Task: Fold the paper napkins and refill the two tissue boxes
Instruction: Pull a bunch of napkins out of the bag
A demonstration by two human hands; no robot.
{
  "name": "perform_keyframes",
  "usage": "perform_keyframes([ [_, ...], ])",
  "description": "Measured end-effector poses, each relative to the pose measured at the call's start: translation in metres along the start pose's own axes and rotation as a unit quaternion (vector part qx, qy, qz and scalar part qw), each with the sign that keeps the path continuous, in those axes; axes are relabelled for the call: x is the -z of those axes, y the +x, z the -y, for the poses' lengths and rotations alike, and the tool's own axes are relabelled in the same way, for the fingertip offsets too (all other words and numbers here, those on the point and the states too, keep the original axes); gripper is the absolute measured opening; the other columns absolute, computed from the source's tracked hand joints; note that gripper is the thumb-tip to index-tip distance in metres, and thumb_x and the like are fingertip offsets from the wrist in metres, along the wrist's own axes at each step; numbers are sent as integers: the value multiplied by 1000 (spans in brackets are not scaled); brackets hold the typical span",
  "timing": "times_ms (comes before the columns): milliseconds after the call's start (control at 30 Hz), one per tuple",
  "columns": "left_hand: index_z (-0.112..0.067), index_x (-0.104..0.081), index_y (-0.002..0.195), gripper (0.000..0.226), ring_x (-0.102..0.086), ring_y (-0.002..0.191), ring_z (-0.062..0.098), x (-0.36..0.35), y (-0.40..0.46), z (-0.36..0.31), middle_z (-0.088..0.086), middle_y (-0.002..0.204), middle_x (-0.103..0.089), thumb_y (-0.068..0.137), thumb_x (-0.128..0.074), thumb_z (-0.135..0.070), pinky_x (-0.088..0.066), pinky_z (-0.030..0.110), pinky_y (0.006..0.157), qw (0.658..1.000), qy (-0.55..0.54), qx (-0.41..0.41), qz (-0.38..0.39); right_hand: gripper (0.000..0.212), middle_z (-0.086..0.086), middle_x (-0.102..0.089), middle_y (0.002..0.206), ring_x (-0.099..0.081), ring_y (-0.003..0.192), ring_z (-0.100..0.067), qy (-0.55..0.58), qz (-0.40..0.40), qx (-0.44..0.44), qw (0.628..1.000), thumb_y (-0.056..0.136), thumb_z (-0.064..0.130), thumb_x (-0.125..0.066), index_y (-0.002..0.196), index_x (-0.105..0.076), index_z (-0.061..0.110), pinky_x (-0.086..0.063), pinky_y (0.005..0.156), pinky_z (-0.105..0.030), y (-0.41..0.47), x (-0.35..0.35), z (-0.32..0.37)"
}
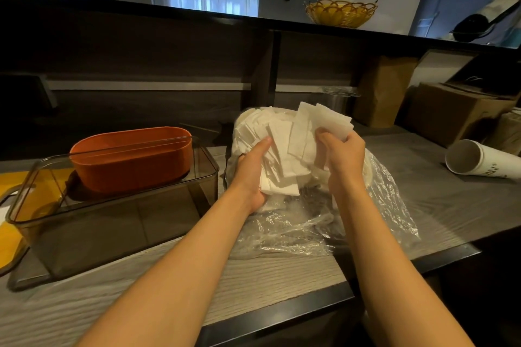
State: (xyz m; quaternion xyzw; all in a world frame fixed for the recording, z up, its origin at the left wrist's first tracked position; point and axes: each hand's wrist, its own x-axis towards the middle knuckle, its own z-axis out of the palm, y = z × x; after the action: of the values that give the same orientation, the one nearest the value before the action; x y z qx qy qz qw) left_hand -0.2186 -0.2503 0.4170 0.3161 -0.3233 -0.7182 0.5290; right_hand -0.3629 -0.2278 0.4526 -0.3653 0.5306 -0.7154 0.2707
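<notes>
A loose fan of white paper napkins (284, 149) is held above a crumpled clear plastic bag (375, 211) on the counter. My left hand (253, 172) grips the stack from below and the left. My right hand (342, 155) pinches the napkins on the right side, with some sticking up behind its fingers. More napkins lie in the bag behind the stack. To the left stands an orange oval tissue box (132, 160), open-topped, resting in a smoky transparent rectangular box (112, 222). No napkins show inside either box.
A stack of white paper cups (476, 159) lies on its side at the right. Cardboard boxes (451, 110) and a brown paper bag (380, 90) stand at the back right. A wicker basket (341, 13) sits on the upper ledge. The counter's front edge (282, 315) runs close below.
</notes>
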Motion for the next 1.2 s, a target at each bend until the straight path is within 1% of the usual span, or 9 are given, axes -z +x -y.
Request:
perform_keyframes([
  [100, -19, -66, 127, 36, -71, 106, 33, -1, -2, -1, 10, 117, -74, 96, -63, -36, -60, 42, 77, 1000, -6, 5, 9, 27, 1, -66, 102, -66, 89, -14, 100, -10, -39, 994, 94, 12, -65, 120, -58, 12, -53, 60, -23, 0, 3, 9],
  [200, -19, -67, 127, 35, -70, 108, 33, 0, -2, -1, 10, 118, -73, 96, -64, -35, -59, 45, 84, 1000, -4, 2, 6, 22, -3, -69, 102, -72, 88, -17, 231, 63, -67, 969, 98, 9, -60, 119, -56, 13, -60, 70, -30, -2, 7, 19],
  [333, -19, -67, 128, 35, -70, 109, 32, 0, -1, 0, 10, 118, -73, 97, -62, -34, -57, 49, 92, 1000, 1, -3, 5, 14, -7, -72, 94, -70, 84, -23, 23, 197, -18, 980, 96, 14, -62, 108, -66, 8, -56, 79, -39, -12, -1, 13],
  [467, -16, -68, 123, 30, -72, 102, 31, -1, -3, -1, 11, 112, -75, 99, -61, -31, -60, 45, 84, 1000, 2, -5, 7, 16, -1, -76, 92, -74, 79, -15, -86, 192, -14, 978, 91, 21, -71, 106, -69, 16, -56, 63, -26, -16, -10, 3],
  [633, -17, -65, 127, 34, -74, 98, 30, -1, -2, 0, 10, 108, -76, 97, -65, -32, -60, 48, 85, 1000, 13, -10, -3, 16, 2, -75, 92, -73, 81, -15, -142, 189, 16, 971, 86, 28, -77, 98, -67, 25, -59, 65, -27, -15, -9, 0],
  [867, -16, -63, 128, 34, -72, 103, 31, -2, -1, 0, 11, 113, -75, 97, -65, -29, -58, 50, 88, 1000, -5, -13, -17, 22, 10, -68, 93, -66, 90, -11, -108, 47, 47, 992, 87, 13, -72, 102, -64, 27, -57, 77, -31, -6, -5, -5],
  [967, -18, -64, 126, 32, -72, 103, 31, -1, -1, 0, 10, 113, -75, 97, -65, -29, -58, 51, 88, 1000, -14, -12, -14, 25, 6, -67, 96, -66, 93, -14, 1, -5, 39, 999, 88, 9, -68, 107, -62, 25, -55, 74, -29, 2, 3, 2],
  [1067, -20, -67, 115, 20, -73, 97, 28, -1, -2, -1, 7, 107, -77, 96, -66, -28, -60, 46, 82, 1000, -14, -14, -5, 22, 6, -61, 84, -60, 75, -9, 149, 36, -1, 988, 82, 7, -63, 103, -58, 13, -52, 64, -28, 3, 7, 11],
  [1200, -23, -69, 109, 15, -74, 90, 25, 0, -1, -2, 3, 96, -78, 96, -67, -29, -60, 42, 77, 1000, 8, -14, 4, 28, 5, -62, 82, -58, 74, -9, 60, 161, 49, 984, 68, 11, -52, 95, -60, 9, -48, 62, -24, -5, 3, 13],
])
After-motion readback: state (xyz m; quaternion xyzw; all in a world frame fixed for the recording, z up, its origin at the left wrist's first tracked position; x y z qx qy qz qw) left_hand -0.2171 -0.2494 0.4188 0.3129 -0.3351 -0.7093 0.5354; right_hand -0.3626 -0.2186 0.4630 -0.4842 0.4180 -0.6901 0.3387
